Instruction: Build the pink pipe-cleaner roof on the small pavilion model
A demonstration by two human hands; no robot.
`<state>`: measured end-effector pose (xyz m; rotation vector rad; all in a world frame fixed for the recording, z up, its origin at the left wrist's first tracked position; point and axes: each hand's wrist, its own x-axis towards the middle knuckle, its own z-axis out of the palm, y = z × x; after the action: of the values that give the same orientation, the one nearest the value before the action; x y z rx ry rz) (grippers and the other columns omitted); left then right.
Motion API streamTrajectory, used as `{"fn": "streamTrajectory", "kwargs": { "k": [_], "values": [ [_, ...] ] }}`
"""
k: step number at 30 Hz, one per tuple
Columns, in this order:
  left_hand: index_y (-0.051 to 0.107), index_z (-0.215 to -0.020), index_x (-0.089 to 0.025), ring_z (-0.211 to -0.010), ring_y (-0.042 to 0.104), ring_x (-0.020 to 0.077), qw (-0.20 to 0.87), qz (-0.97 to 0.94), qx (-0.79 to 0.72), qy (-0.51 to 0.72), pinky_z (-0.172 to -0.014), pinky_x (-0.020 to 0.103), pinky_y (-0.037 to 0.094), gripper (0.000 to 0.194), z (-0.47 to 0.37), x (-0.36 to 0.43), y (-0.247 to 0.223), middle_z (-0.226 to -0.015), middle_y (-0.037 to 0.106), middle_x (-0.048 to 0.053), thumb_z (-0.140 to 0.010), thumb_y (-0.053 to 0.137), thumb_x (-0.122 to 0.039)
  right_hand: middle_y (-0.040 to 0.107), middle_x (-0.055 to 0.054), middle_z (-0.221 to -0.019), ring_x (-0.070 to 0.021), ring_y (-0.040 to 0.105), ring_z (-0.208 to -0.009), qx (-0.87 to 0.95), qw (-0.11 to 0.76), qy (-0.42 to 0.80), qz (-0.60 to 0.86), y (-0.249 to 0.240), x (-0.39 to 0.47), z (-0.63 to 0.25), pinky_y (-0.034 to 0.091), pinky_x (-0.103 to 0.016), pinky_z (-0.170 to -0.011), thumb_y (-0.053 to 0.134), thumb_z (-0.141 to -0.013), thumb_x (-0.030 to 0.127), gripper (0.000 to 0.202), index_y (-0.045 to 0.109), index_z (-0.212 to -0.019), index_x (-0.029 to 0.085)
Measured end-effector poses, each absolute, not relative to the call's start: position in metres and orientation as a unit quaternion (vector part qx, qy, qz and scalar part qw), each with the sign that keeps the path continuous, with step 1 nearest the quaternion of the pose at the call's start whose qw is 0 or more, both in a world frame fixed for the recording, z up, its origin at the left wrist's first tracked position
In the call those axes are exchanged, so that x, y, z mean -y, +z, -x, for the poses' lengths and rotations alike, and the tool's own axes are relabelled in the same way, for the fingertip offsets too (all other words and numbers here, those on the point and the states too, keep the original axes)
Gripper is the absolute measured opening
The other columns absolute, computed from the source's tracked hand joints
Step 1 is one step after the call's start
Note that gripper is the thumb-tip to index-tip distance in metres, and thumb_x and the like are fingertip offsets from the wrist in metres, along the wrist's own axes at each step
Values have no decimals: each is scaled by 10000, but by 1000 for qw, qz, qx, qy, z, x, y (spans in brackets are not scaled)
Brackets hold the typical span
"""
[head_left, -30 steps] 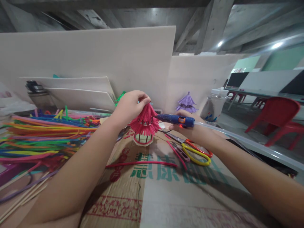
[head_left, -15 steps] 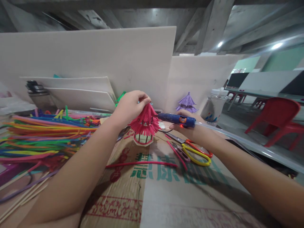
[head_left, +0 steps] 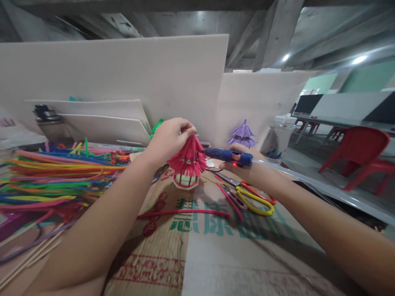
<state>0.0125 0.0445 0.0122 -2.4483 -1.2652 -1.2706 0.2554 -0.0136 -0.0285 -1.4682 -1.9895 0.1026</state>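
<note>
A red pavilion model [head_left: 188,158] with a two-tiered roof of pipe cleaners stands upright on the cardboard [head_left: 154,255]. My left hand [head_left: 174,133] pinches the tip of its roof. In my right hand [head_left: 239,158] is a blue glue gun [head_left: 228,155], its nozzle pointing left and touching or very close to the right side of the upper roof. A small orange light glows on the gun. Part of my right hand is hidden behind it. One long red pipe cleaner [head_left: 191,211] lies across the cardboard, in front of the model.
Colourful pipe cleaners [head_left: 61,176] are heaped at left, near wooden sticks [head_left: 37,250]. Scissors with yellow and orange handles [head_left: 256,201] lie at right. Behind stand a purple pavilion model [head_left: 243,133], a clear jar [head_left: 277,137] and white boards [head_left: 185,82]. A red chair [head_left: 358,154] stands far right.
The glue gun and my right hand have shifted very slightly left, towards the red roof. My left hand stays at the roof's tip.
</note>
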Motion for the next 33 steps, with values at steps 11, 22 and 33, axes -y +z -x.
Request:
{"fn": "streamTrajectory", "kwargs": {
  "k": [11,22,33],
  "values": [
    [752,-911,-153,-822,663,207,38,802,420,-423,-752,295,442,292,-12,-44,13,-884,757,69,-929,532,-344,573,35,-656,-140,496,-599,775,377,61,503,-29,17,-256,326,-260,-536,689,-789,545,338,606,-883,231],
    [747,-916,-154,-820,660,202,40,801,424,-420,-759,291,454,294,-13,-40,15,-893,762,69,-921,524,-346,585,20,-662,-149,505,-605,777,385,62,494,-25,19,-255,347,-275,-547,682,-779,516,324,605,-850,209],
    [743,-900,-166,-862,672,203,36,804,412,-426,-768,290,447,276,-13,-40,14,-915,762,57,-928,530,-340,633,24,-694,-159,543,-617,769,356,47,529,-27,20,-255,347,-255,-542,698,-784,557,371,632,-990,255]
  ]
}}
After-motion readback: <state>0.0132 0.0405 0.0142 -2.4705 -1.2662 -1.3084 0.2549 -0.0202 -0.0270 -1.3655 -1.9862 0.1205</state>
